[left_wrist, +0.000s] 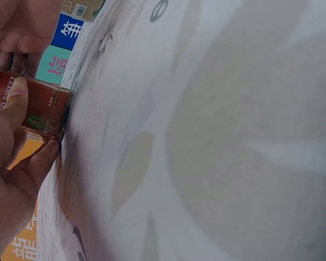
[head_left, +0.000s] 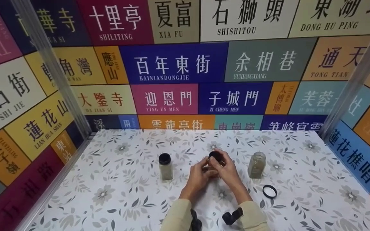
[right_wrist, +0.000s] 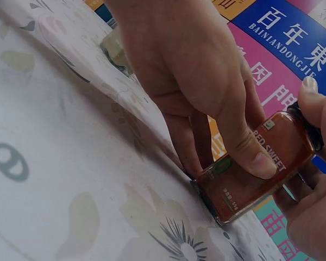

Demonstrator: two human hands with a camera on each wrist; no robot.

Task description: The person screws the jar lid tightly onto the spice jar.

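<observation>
My left hand [head_left: 200,175] grips the body of a glass spice jar [right_wrist: 236,187], its thumb across the label. Red-brown powder fills the jar, and part of the label reads "RED SWEET". My right hand [head_left: 229,170] holds the black lid [head_left: 215,156] at the top of this jar, with the thumb against the lid's side in the right wrist view. The base of the jar is close to the tabletop in the left wrist view. In the head view, my fingers hide most of the jar.
To the left stands a capped jar [head_left: 166,171] of pale contents. A lidless jar [head_left: 257,166] stands to the right, and a loose black-rimmed lid [head_left: 269,191] lies near it. The floral-covered table [head_left: 124,195] meets sign-covered walls [head_left: 172,64] at the back and sides.
</observation>
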